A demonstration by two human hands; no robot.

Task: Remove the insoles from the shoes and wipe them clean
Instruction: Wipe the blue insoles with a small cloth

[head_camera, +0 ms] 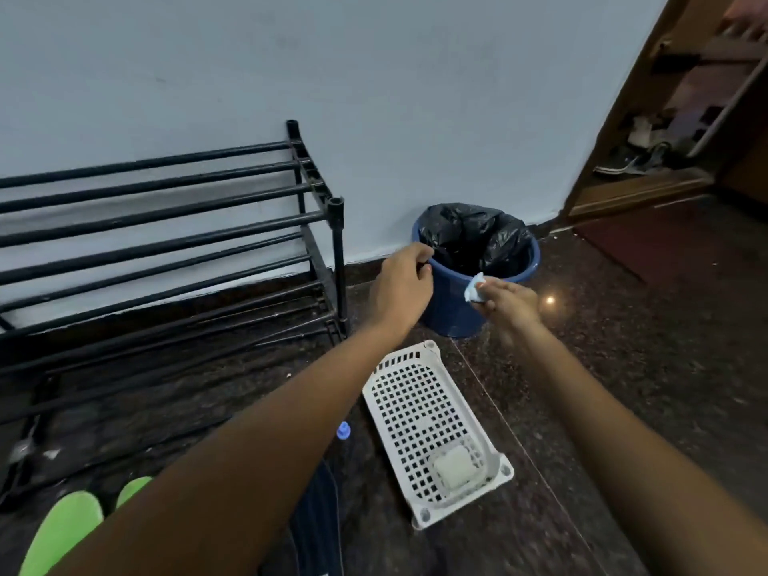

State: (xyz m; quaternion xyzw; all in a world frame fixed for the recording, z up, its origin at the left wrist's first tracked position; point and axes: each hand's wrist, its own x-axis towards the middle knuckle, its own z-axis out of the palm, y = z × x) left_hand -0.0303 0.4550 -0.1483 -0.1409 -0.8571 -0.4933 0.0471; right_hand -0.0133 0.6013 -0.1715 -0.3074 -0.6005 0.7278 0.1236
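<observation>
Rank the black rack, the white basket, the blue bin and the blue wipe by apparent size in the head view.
1. black rack
2. white basket and blue bin: alike, basket nearer the camera, so unranked
3. blue wipe

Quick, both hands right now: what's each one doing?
Left hand: grips the rim of the round blue plastic bin.
Right hand: pinches a crumpled light-blue wipe just in front of the bin's rim.
</observation>
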